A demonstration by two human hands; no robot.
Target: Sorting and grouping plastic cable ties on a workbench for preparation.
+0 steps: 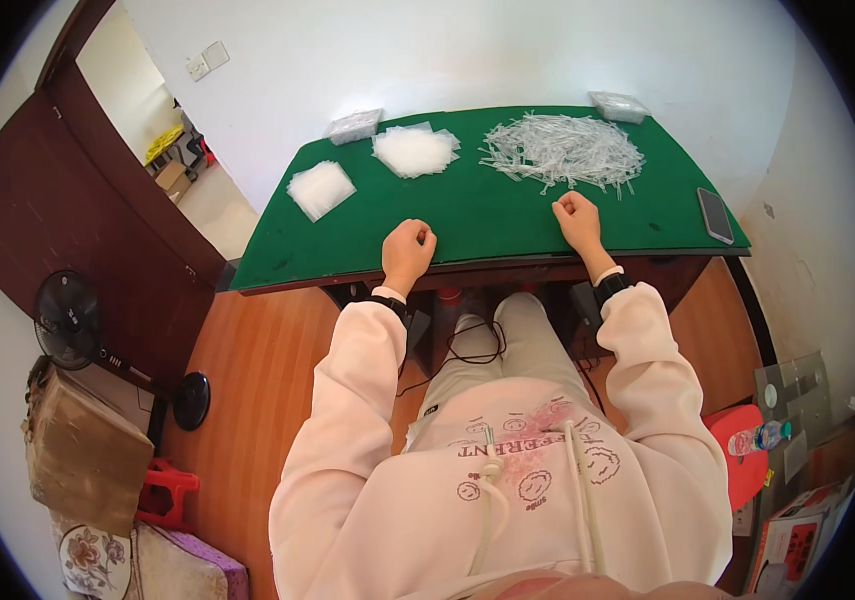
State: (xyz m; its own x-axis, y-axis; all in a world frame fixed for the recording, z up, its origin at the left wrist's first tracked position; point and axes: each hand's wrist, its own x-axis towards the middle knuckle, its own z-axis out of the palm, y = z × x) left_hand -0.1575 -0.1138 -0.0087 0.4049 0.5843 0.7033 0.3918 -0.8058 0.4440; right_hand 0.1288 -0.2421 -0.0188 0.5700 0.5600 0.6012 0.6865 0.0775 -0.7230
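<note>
a person's left hand and right hand are curled into loose fists over the near part of a green-topped table, though whether either holds anything cannot be told. a heap of clear plastic pieces lies just beyond the right hand, with two piles of translucent sheets beyond and left of the left.

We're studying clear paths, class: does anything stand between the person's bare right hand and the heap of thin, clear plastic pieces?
Nothing visible does: between the curled right hand and the heap of thin, clear plastic pieces, only a strip of green table covering shows.
</note>
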